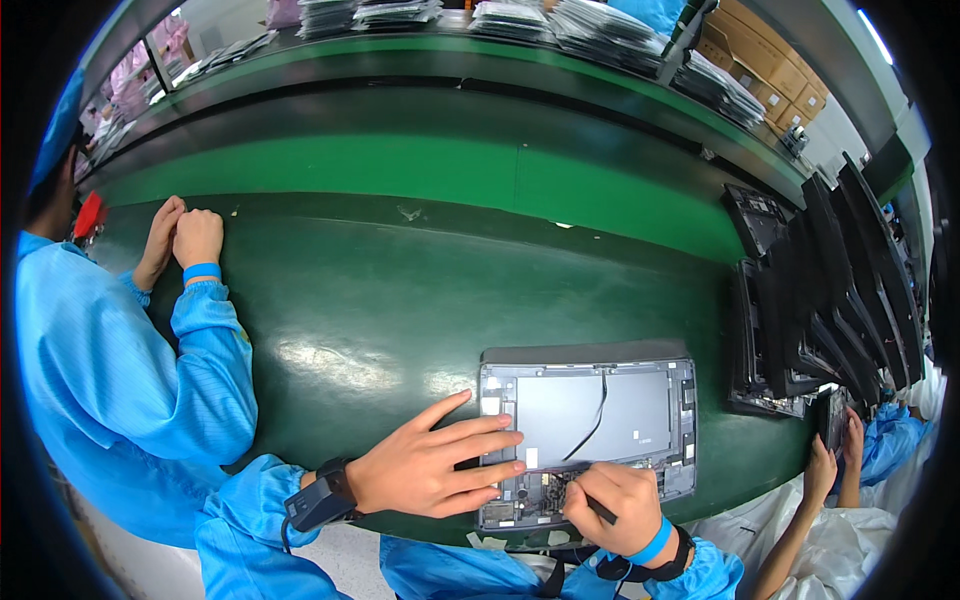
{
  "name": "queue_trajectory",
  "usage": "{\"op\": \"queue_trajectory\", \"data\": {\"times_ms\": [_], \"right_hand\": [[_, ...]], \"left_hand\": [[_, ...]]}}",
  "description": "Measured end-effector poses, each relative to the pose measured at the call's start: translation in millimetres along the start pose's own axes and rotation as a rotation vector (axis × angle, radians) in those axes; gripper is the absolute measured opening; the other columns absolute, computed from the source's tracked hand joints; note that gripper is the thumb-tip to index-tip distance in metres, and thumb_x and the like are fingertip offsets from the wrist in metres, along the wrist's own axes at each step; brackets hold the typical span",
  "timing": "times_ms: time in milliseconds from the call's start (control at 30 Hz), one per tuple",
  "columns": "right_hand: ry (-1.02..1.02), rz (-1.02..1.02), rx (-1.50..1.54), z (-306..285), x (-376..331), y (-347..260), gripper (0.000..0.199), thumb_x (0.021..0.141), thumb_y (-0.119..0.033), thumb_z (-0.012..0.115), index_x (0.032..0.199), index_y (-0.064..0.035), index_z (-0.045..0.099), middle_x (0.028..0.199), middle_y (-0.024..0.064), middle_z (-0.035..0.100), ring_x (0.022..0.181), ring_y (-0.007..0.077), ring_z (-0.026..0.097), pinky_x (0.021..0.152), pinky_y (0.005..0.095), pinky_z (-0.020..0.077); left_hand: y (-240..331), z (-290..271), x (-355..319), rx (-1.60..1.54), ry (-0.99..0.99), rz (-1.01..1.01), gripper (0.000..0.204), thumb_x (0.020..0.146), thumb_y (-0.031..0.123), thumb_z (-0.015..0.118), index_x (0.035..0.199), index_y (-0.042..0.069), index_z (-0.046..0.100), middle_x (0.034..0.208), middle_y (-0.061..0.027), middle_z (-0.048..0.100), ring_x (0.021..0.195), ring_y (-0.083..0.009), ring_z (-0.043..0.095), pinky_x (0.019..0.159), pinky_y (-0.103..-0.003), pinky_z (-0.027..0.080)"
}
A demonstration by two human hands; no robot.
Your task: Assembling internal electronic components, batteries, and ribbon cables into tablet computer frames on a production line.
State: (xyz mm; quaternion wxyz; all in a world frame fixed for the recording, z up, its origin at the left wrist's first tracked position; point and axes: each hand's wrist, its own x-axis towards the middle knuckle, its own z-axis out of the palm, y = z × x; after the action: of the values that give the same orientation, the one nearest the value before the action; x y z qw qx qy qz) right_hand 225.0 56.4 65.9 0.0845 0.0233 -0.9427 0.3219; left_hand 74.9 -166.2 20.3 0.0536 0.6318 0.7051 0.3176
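An opened tablet housing [545, 415] lies on the green bench in front of me, with its grey inner plate and edge parts exposed. A thin black cable [588, 425] curves across the plate. My left hand [425, 465] is open, fingers spread, with the fingertips resting on the housing's left edge. My right hand [615, 505] is closed around a slim dark tool [601, 509], whose exact kind I cannot make out. Its fingertips are over the circuit board [545, 493] along the near side, and they hide the tool's tip.
Stacks of dark tablet housings [830, 290] stand on the right. At the left sits a co-worker in blue [130, 370], hands together over the bench [330, 270]. Another person's hands [838, 455] hold a dark device at the right. Flat packs [610, 35] line the shelf behind.
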Motion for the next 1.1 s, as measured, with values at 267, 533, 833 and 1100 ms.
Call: {"op": "queue_trajectory", "data": {"times_ms": [267,533,833,1100], "right_hand": [[-0.003,-0.026,-0.062,-1.2,0.6,6.8,0.013,0.078,-0.01,0.074,0.073,-0.0056,0.063,0.065,0.0065,0.058,0.055,0.0252,0.062,0.048,0.0355,0.049],[-0.044,-0.007,-0.063,-1.6,3.8,4.7,0.018,0.077,-0.008,0.072,0.07,-0.0047,0.057,0.064,0.0079,0.056,0.055,0.0272,0.062,0.047,0.0383,0.0473],[-0.039,0.018,-0.037,-1.3,4.2,4.5,0.02,0.078,-0.008,0.072,0.068,-0.004,0.054,0.063,0.0088,0.055,0.054,0.0287,0.061,0.048,0.0392,0.0472],[0.236,-0.06,-0.016,-18.3,-2.7,17.3,0.005,0.082,-0.007,0.065,0.08,-0.0022,0.066,0.074,0.0114,0.062,0.068,0.0321,0.061,0.06,0.0399,0.0496]], "left_hand": [[-1.3,-2.0,1.5,0.087,-0.004,0.06,0.036,0.093,0.033,0.068,0.126,0.021,0.069,0.134,-0.0025,0.062,0.133,-0.0225,0.052,0.116,-0.045,0.037],[-0.9,-3.9,3.0,0.137,-0.011,0.073,0.036,0.09,0.03,0.07,0.124,0.019,0.071,0.132,-0.0032,0.064,0.132,-0.0253,0.055,0.112,-0.046,0.045],[-3.8,-1.3,3.7,0.029,0.081,0.096,0.029,0.087,0.025,0.073,0.114,0.015,0.073,0.127,-0.0054,0.067,0.126,-0.027,0.059,0.099,-0.04,0.056],[0.8,-6.2,-1.8,0.094,0.083,0.072,0.033,0.084,0.03,0.074,0.115,0.02,0.075,0.136,-0.0103,0.059,0.124,-0.0313,0.059,0.093,-0.039,0.057]]}}
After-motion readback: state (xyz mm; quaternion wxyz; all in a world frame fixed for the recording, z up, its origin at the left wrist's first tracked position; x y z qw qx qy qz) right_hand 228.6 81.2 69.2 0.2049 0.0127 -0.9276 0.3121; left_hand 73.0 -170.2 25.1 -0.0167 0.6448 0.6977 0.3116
